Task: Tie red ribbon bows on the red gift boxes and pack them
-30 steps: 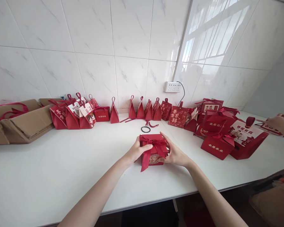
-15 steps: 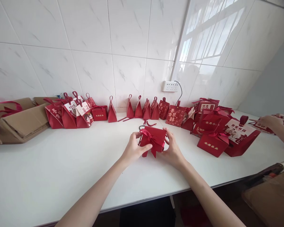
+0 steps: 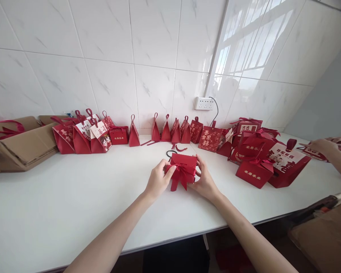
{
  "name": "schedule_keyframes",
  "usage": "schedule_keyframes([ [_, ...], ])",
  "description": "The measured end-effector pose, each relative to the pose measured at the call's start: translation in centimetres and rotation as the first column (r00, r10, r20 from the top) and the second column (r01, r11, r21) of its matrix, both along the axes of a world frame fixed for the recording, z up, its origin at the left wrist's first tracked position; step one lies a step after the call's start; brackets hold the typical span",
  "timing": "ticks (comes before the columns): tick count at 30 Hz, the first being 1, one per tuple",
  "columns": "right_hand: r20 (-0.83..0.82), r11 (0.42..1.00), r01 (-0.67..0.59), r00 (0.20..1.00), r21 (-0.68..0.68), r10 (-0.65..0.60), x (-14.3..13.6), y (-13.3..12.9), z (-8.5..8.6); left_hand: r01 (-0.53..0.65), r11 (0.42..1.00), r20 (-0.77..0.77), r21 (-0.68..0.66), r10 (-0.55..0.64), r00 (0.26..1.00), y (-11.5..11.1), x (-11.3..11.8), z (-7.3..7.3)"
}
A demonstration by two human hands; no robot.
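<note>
A small red gift box [image 3: 187, 161] sits between my hands on the white table, tied at the front with a red ribbon bow [image 3: 181, 173]. My left hand [image 3: 158, 177] grips its left side, the thumb lying on the bow's left loop. At the opposite side my right hand [image 3: 206, 180] holds the box between thumb and fingers, partly hidden behind it. Just behind the box lies a dark cord loop [image 3: 170, 153]. Loose red ribbon pieces [image 3: 182, 148] rest a little farther back.
Triangular red boxes [image 3: 134, 135] stand along the tiled wall. Folded brown cardboard [image 3: 31, 148] lies at the left, beside more red boxes [image 3: 100, 137]. Right of my hands is a cluster of red gift boxes [image 3: 254, 173]. Another person's hands [image 3: 325, 148] hold a red box at the far right.
My left thumb has shifted up and left, from the middle of the bow onto its left loop. The box has turned slightly. My right hand still holds its right side.
</note>
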State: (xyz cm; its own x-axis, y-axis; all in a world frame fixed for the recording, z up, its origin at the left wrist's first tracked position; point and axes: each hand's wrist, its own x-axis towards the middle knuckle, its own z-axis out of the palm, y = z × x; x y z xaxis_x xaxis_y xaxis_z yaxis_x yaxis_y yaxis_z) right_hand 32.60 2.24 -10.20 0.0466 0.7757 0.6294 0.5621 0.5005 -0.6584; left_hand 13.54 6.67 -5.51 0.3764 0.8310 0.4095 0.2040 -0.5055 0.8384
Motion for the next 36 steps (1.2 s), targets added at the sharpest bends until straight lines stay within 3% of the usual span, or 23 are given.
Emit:
schedule_keyframes([
  [3,-0.046,0.999,-0.022,0.999,-0.049,0.02,0.0,-0.1,0.1,0.017,1.0,0.003,0.0,-0.017,1.0,-0.1,0.0,0.1],
  [6,-0.027,0.998,-0.036,0.999,-0.047,0.035,-0.1,-0.2,0.3,0.057,0.994,0.089,-0.09,-0.049,0.995,0.0,-0.2,0.4],
  [11,0.006,0.995,-0.092,0.996,-0.031,0.093,-0.4,-0.6,0.8,0.025,0.973,0.206,-0.229,0.023,0.978,0.4,-0.2,0.9],
  [17,0.001,0.988,-0.135,0.991,-0.071,0.135,-0.4,-1.0,0.9,0.252,0.926,0.188,-0.279,-0.205,0.96,0.3,-0.3,0.9],
  [23,0.006,0.986,-0.14,0.99,-0.088,0.141,-0.5,-1.3,0.9,0.383,0.87,0.28,-0.31,-0.301,0.912,0.7,-0.5,0.6],
  [36,0.06,0.986,-0.166,0.984,-0.027,0.168,-0.7,-1.4,1.0,0.258,0.938,0.165,-0.231,-0.224,0.961,0.1,-0.2,0.8],
])
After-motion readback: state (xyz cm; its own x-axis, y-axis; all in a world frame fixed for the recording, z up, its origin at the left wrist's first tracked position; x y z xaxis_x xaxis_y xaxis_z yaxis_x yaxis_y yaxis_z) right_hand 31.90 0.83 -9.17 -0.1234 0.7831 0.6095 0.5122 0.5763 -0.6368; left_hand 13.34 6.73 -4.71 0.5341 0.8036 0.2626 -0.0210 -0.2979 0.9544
